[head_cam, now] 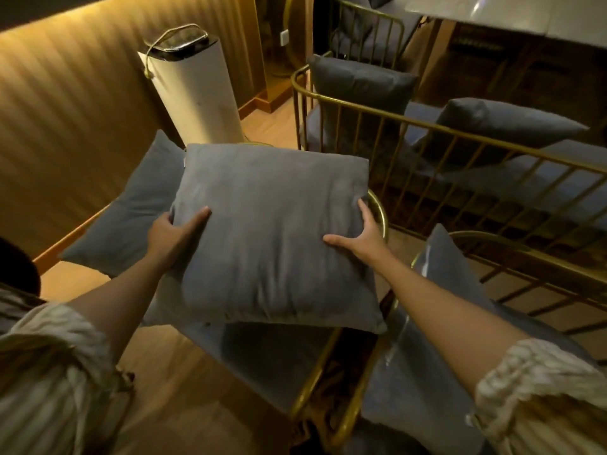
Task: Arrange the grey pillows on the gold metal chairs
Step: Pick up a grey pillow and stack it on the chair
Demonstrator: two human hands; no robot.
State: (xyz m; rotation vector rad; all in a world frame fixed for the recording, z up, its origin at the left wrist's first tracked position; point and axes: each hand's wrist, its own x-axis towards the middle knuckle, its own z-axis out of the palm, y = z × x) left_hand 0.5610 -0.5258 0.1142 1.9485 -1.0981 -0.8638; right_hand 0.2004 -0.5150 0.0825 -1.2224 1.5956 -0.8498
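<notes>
I hold a square grey pillow flat in the middle of the view, above the grey seat of a gold metal chair. My left hand grips its left edge and my right hand grips its right edge. A second grey pillow lies behind it to the left, partly hidden. A third grey pillow leans in the gold chair at the right. Two more grey pillows rest on the long gold bench behind.
A tall white cylinder-shaped appliance stands by the ribbed wall at the back left. A grey tabletop is at the top right, with another gold chair beside it. Wood floor shows at the lower left.
</notes>
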